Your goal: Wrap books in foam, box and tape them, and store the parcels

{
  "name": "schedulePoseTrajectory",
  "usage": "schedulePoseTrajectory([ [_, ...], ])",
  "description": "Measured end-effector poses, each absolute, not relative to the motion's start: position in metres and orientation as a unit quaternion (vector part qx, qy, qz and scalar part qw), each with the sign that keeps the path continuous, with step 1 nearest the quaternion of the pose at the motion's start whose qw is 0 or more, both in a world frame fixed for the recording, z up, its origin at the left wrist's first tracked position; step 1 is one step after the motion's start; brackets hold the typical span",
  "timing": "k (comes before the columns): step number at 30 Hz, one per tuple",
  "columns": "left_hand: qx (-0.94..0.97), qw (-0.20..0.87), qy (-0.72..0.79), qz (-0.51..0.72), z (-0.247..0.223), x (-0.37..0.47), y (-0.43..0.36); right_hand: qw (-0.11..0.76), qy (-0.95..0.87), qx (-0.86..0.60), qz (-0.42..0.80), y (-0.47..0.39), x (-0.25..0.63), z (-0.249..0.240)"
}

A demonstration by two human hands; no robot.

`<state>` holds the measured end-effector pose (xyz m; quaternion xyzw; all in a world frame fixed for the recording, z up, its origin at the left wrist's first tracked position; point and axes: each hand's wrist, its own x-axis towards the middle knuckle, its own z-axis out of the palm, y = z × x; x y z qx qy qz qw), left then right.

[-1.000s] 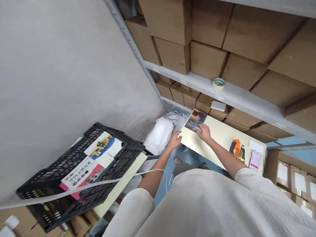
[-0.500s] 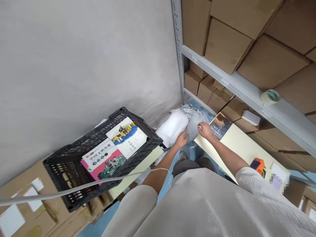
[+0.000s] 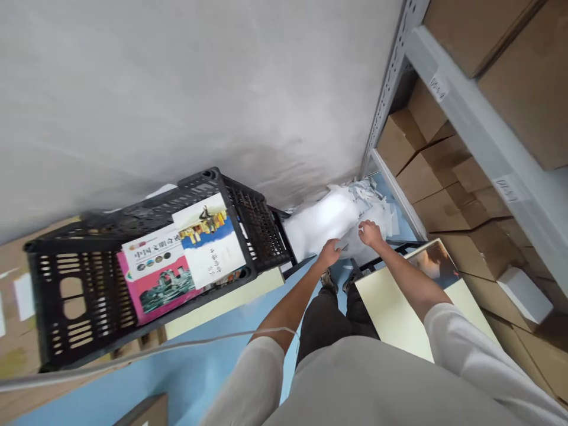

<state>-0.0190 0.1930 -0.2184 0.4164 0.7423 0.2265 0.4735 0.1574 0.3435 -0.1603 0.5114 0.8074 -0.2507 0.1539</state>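
Between my two hands stretches a thin, pale, see-through film (image 3: 349, 238), which looks like plastic. My left hand (image 3: 329, 253) is closed on its left end. Curled fingers of my right hand (image 3: 370, 233) pinch at its right side, though the exact grip is small and partly blurred. Below and beyond both hands lies a white plastic bag (image 3: 326, 216) with torn pale scraps (image 3: 373, 198) around it. Right of my right hand, a book with a dark picture cover (image 3: 432, 263) rests on a cream tabletop (image 3: 390, 302), partly hidden by my forearm.
To the left stands a black crate (image 3: 80, 307) holding a pink-and-white book (image 3: 166, 287) and a book with a blue-and-yellow cover (image 3: 217, 251). A shelf rack (image 3: 470, 112) with cardboard boxes (image 3: 461, 236) rises at the right. A white cable (image 3: 213, 338) crosses the left arm.
My view has swung, so the crate sits further left and the shelf appears closer. My hands have moved off the table's corner, and the film now shows between them.
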Motion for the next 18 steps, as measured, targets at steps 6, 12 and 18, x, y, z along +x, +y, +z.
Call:
schedulePoseTrajectory([
  [6, 0.404, 0.477, 0.761, 0.174, -0.297, -0.032, 0.199, 0.223, 0.818, 0.445, -0.287, 0.365, 0.123, -0.247],
  [12, 0.424, 0.475, 0.766, 0.092, -0.353, -0.048, 0.202, 0.27, 0.8, 0.438, -0.309, 0.379, 0.096, -0.321],
  [18, 0.435, 0.482, 0.759, 0.049, -0.394, -0.039, 0.222, 0.29, 0.747, 0.506, -0.319, 0.411, 0.112, -0.388],
])
